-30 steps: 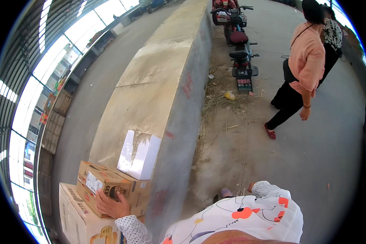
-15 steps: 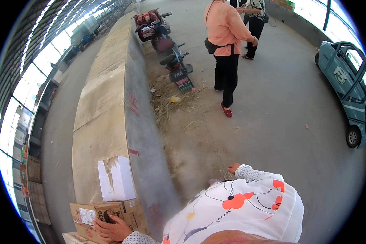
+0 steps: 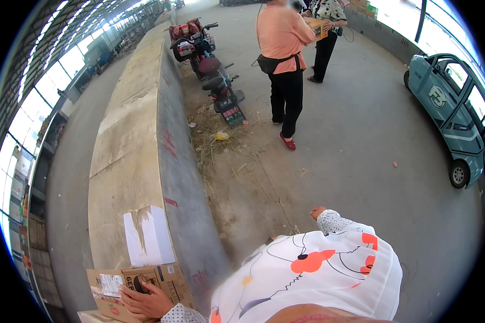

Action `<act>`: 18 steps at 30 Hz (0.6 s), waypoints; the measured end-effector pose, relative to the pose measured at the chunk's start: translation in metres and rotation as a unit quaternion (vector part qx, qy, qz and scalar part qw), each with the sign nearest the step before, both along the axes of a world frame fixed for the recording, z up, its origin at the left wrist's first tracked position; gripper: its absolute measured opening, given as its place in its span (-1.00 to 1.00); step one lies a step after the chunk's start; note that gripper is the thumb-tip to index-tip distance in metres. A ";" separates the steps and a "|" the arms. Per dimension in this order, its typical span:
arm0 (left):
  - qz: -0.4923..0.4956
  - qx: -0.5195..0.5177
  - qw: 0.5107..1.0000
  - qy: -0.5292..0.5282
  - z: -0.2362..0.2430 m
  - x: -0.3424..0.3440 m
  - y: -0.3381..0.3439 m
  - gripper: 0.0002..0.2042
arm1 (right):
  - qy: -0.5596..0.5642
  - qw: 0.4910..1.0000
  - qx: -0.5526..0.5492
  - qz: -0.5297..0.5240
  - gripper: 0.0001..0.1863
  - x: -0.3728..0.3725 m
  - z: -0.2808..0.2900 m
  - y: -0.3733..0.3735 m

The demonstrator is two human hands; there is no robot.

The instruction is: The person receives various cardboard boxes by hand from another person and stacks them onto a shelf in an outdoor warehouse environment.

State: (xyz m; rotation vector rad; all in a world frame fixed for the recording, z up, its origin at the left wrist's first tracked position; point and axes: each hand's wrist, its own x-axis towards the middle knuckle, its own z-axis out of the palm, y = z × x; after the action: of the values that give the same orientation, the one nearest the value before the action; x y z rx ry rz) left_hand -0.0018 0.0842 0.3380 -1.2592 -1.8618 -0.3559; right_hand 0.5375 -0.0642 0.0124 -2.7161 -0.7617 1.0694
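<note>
My left hand (image 3: 145, 301) lies open, fingers spread and slightly bent, against a brown cardboard box (image 3: 175, 282) at lower left. That box rests on a paler carton (image 3: 86, 316), mostly out of view. Just beyond is a white box (image 3: 148, 237) with a torn strip of tape, on a long concrete ledge (image 3: 116, 151). My right hand (image 3: 318, 212) hangs over the floor beside my patterned shirt, away from the boxes; its fingers are too small and tucked to read.
A person in a peach top (image 3: 280, 32) faces another in a patterned top (image 3: 328, 11), with a yellow box (image 3: 318, 29) between them. Parked scooters (image 3: 213, 81) stand beside the ledge, near straw litter (image 3: 221, 142). A teal small vehicle (image 3: 444, 113) stands at the right, before a low wall.
My view has swung right, bringing the teal vehicle in. The person in peach has walked away from me toward the other person. My left hand stays on the box.
</note>
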 end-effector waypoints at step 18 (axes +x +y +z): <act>-0.244 0.093 0.962 -0.082 0.013 0.027 0.010 -0.38 | -0.015 0.972 0.170 -0.162 -0.56 0.057 -0.001 0.008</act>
State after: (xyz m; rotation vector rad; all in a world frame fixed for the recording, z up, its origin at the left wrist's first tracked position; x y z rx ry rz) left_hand 0.0252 0.0939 0.3506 -1.5868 -1.5835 -0.9026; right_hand 0.5946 -0.0557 0.0110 -2.4534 -0.4328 0.7483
